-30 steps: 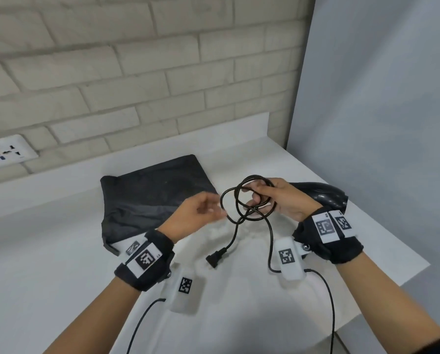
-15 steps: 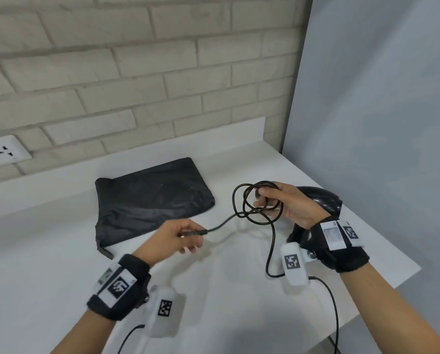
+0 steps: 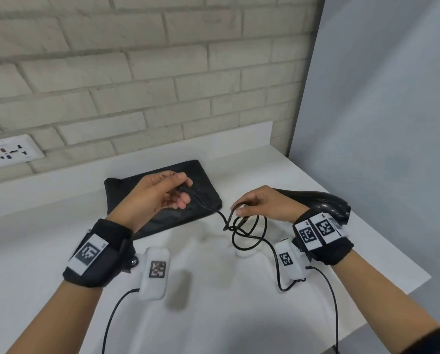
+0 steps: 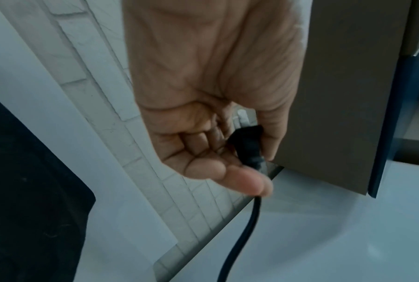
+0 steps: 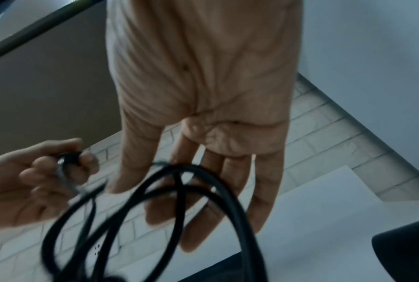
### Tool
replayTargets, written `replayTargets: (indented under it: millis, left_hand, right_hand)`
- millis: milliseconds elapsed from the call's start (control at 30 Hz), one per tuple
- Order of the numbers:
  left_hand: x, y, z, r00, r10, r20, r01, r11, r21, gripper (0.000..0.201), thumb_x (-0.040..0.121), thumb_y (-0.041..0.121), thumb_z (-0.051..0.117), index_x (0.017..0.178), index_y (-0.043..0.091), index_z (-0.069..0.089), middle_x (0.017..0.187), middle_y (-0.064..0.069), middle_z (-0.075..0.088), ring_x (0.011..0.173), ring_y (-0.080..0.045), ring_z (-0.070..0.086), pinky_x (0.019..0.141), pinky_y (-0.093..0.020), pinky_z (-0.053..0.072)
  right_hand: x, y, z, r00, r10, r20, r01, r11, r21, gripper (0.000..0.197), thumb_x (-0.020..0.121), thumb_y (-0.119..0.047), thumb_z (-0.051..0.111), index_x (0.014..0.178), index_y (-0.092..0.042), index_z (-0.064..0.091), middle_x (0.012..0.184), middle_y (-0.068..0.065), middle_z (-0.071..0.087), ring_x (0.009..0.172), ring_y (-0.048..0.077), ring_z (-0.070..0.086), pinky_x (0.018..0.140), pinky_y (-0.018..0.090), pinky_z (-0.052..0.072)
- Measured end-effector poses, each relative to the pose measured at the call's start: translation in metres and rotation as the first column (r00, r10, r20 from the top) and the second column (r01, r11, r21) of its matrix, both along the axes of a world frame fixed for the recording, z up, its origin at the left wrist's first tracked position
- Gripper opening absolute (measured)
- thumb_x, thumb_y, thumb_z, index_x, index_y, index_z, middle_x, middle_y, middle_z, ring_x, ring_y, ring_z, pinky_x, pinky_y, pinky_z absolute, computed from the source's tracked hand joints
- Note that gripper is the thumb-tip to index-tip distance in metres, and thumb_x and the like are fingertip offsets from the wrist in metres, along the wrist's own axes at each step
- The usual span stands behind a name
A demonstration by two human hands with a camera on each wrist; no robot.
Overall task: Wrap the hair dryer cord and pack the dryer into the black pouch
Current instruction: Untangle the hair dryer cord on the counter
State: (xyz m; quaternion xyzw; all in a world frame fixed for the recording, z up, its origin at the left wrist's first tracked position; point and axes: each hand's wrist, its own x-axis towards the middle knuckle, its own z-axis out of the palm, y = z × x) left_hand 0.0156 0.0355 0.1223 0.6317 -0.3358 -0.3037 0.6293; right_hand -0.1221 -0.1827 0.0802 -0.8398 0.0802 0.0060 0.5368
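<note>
Plug (image 4: 248, 147) pinched, left hand (image 4: 211, 106), prongs head-hidden

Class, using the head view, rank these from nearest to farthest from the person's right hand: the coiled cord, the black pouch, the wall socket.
1. Coiled cord: held in the right hand itself.
2. Black pouch: to its left on the counter.
3. Wall socket: far left, on the brick wall.

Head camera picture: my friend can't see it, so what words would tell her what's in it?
Two hands wind a black cord over a white table: the left hand pinches the plug, the right hand holds the loops. A flat black pouch lies behind the left hand, and the black hair dryer lies behind the right wrist.
</note>
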Motion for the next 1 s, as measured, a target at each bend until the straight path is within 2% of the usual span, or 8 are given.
replayTargets:
  millis: [67,167,367,500,667,800,900,1000]
  left_hand:
    - [0.003,-0.006,0.006,0.996,0.058,-0.073,-0.062,0.997,-0.046,0.028,0.082,0.039,0.056,0.083,0.012,0.064,0.058,-0.001,0.064,0.050,-0.009,0.058,0.054,-0.017,0.050]
    - [0.009,-0.017,0.013,0.960,0.129,-0.247,-0.156,0.984,-0.092,0.027,0.095,0.031,0.044,0.082,0.014,0.060,0.053,0.003,0.059,0.048,-0.007,0.053,0.051,-0.014,0.049]
    - [0.013,-0.039,0.016,0.884,0.189,-0.427,-0.245,0.966,-0.081,0.025,0.094,0.034,0.047,0.078,0.016,0.055,0.050,0.004,0.060,0.043,-0.005,0.054,0.048,-0.014,0.048]
    - [0.018,-0.039,0.013,0.834,0.215,-0.507,-0.292,0.953,-0.076,0.025,0.092,0.033,0.050,0.076,0.014,0.054,0.052,0.003,0.063,0.044,-0.006,0.057,0.047,-0.014,0.049]
    - [0.018,-0.032,0.009,0.781,0.235,-0.578,-0.337,0.938,-0.075,0.023,0.091,0.031,0.053,0.075,0.014,0.054,0.054,0.003,0.063,0.045,-0.005,0.057,0.045,-0.015,0.048]
    - [0.020,-0.025,0.009,0.811,0.241,-0.533,-0.334,0.939,-0.084,0.019,0.090,0.030,0.055,0.078,0.015,0.055,0.057,0.003,0.065,0.049,-0.004,0.059,0.048,-0.014,0.050]
    - [0.024,-0.019,0.004,0.811,0.262,-0.524,-0.344,0.937,-0.065,0.018,0.091,0.030,0.054,0.080,0.016,0.056,0.058,0.004,0.066,0.050,-0.003,0.060,0.049,-0.014,0.051]
    - [0.025,-0.016,0.000,0.782,0.272,-0.562,-0.364,0.929,-0.058,0.019,0.091,0.029,0.054,0.078,0.015,0.056,0.057,0.003,0.066,0.048,-0.003,0.060,0.048,-0.014,0.050]
  right_hand:
    - [0.001,0.005,-0.001,0.999,-0.039,0.007,0.039,0.999,-0.022,0.013,0.087,-0.010,0.060,0.084,-0.014,0.072,0.083,0.004,0.068,0.078,0.012,0.060,0.086,0.031,0.051]
    - [-0.005,0.010,0.005,0.999,-0.046,0.021,0.045,0.997,0.065,0.023,0.090,-0.008,0.055,0.079,-0.021,0.071,0.076,0.015,0.062,0.064,0.005,0.053,0.074,0.018,0.050]
    - [-0.027,0.014,0.006,1.000,0.016,-0.013,-0.016,1.000,-0.021,0.030,0.070,-0.006,0.078,0.096,-0.014,0.067,0.095,-0.009,0.066,0.084,0.009,0.062,0.079,0.020,0.052]
    - [-0.036,0.013,0.003,0.999,-0.033,-0.043,0.032,0.999,-0.015,0.047,0.061,-0.014,0.085,0.102,-0.024,0.064,0.106,-0.005,0.064,0.091,0.013,0.062,0.089,0.025,0.051]
    - [-0.030,0.018,-0.012,0.990,-0.103,0.097,0.117,0.980,-0.162,0.040,0.069,-0.005,0.078,0.102,-0.017,0.060,0.095,-0.004,0.062,0.072,0.008,0.056,0.075,0.024,0.050]
    - [-0.022,0.008,-0.014,0.951,-0.269,0.155,0.241,0.954,0.176,0.019,0.085,0.004,0.055,0.086,-0.014,0.059,0.075,0.005,0.066,0.054,0.004,0.056,0.062,0.016,0.048]
    - [-0.025,-0.003,-0.002,0.966,-0.244,0.081,0.171,0.846,0.506,0.015,0.072,-0.006,0.051,0.085,-0.010,0.057,0.062,0.001,0.063,0.047,0.009,0.051,0.065,0.022,0.050]
    - [-0.024,-0.004,0.005,0.987,-0.154,0.054,0.101,0.838,0.536,0.021,0.073,-0.020,0.047,0.084,-0.010,0.061,0.065,0.001,0.054,0.048,0.009,0.047,0.070,0.028,0.052]
